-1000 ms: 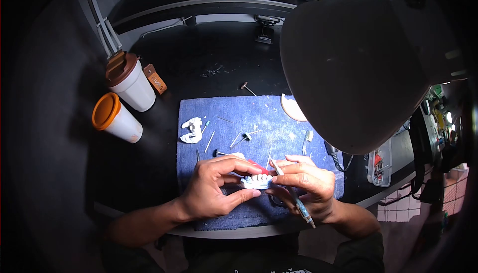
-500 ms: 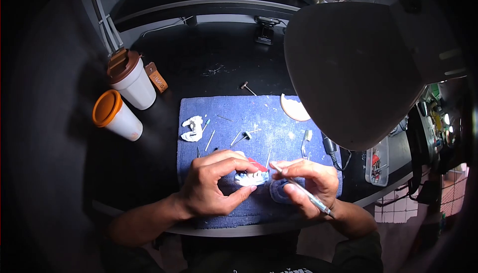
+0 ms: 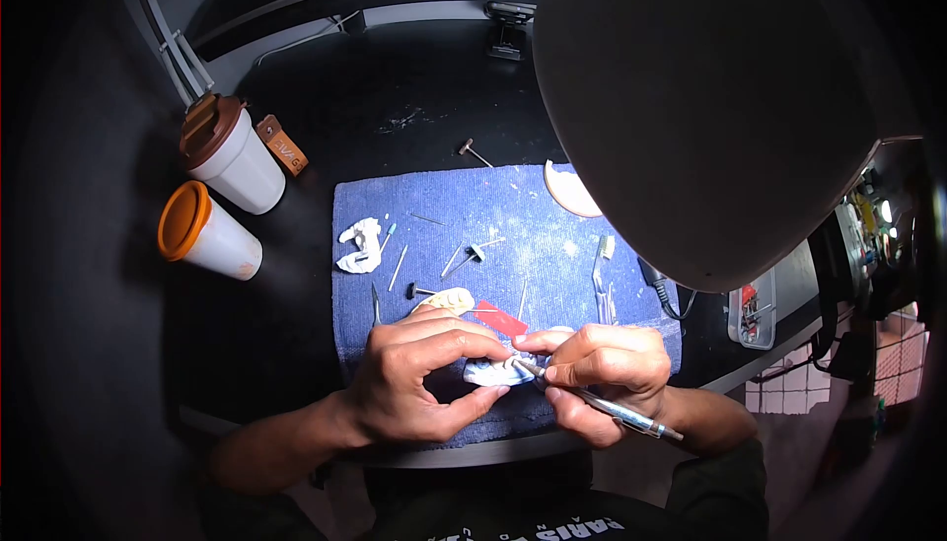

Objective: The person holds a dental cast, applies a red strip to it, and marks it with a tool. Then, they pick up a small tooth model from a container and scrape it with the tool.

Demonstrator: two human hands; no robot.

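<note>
A small white-and-blue dental model (image 3: 483, 374) with teeth is pinched between the thumb and fingers of my left hand (image 3: 419, 378). My right hand (image 3: 614, 368) grips a slim silver mechanical pencil (image 3: 623, 413), and its tip meets the teeth on the model. The right fingertips are right at the model's far side. Both hands are low over a blue towel (image 3: 562, 275). Just beyond them lie a red strip (image 3: 501, 319) and a cream-coloured dental model (image 3: 451, 300), partly hidden by my left hand.
On the towel are a white plaster piece (image 3: 361, 250), several thin burs, a toothbrush (image 3: 601, 265) and a round pale plate (image 3: 570, 191). Two lidded cups, one brown-lidded (image 3: 237, 161), one orange-lidded (image 3: 212, 230), stand left. A large lamp head (image 3: 710, 117) overhangs the right. A clear box (image 3: 755, 314) holds small tools.
My right hand has moved left and brought the pencil tip onto the model, where it was apart before. The view has shifted slightly, showing more of the cream-coloured model and red strip.
</note>
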